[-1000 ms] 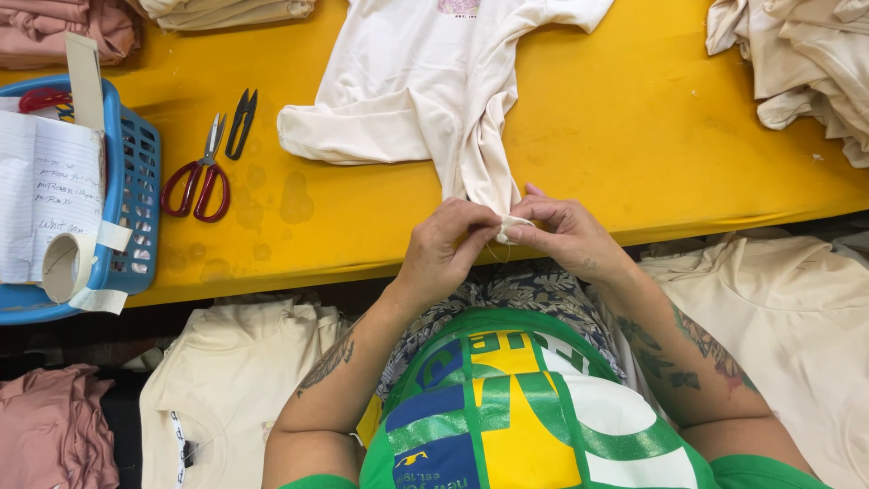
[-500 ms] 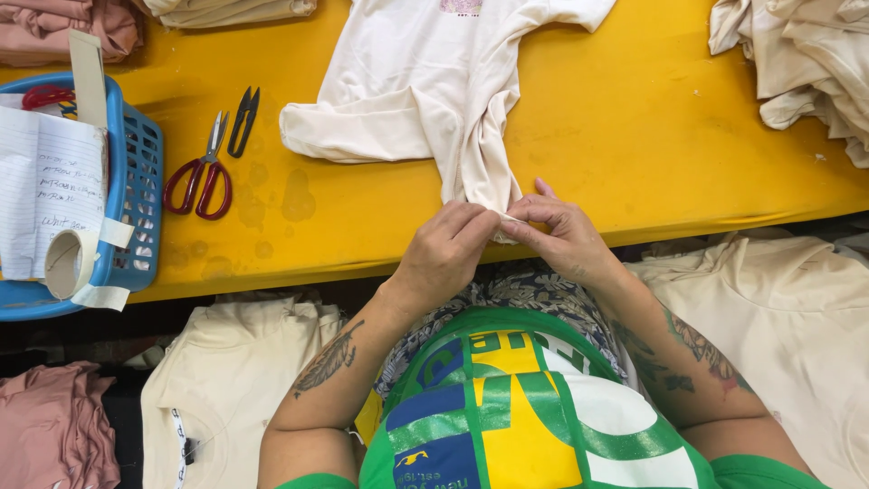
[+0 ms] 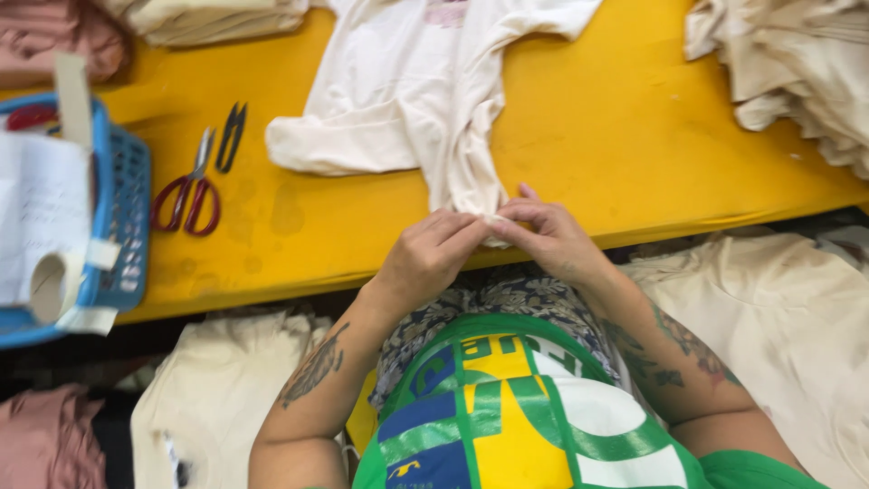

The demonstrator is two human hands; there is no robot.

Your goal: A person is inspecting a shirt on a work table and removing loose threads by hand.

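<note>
Both hands pinched the hem of the cream garment at the yellow tabletop edge: left hand, right hand meeting fingertip to fingertip. Judged: inspecting or picking a thread; the red scissors lay far left.

The person is wearing a sleeveless top patterned in green, yellow, blue and white bands, over a dark floral garment at the waist. Dark tattoos are showing along both bare forearms.
</note>
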